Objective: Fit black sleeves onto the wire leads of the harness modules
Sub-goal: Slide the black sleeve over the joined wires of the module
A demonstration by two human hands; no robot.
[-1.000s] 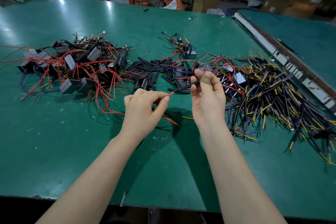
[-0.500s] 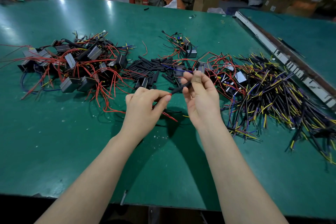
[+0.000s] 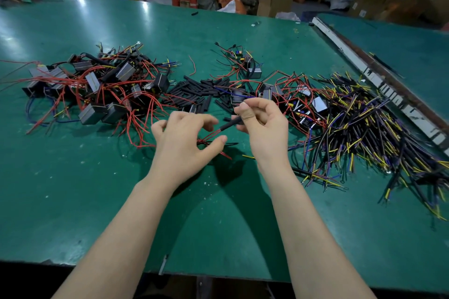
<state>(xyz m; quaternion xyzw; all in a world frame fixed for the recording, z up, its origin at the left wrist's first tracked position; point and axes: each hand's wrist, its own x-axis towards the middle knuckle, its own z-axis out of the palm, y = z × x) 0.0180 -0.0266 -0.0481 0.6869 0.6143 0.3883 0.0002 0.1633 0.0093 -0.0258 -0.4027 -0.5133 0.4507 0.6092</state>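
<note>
Right hand (image 3: 262, 126) pinched a black sleeve (image 3: 229, 124) above the tabletop (image 3: 73, 177), red wires (image 3: 210, 135) just entering it. Left hand (image 3: 184, 138) fingers loosely spread, holding nothing clearly. Next, probably: push sleeve further on.

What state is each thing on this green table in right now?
Black sleeve: pinched by right hand, partly slid onto red leads.
Left hand: fingers spread, gripping nothing.
Spare sleeves: loose pile.
Modules: tangled heap.
Table: scuffed.
</note>
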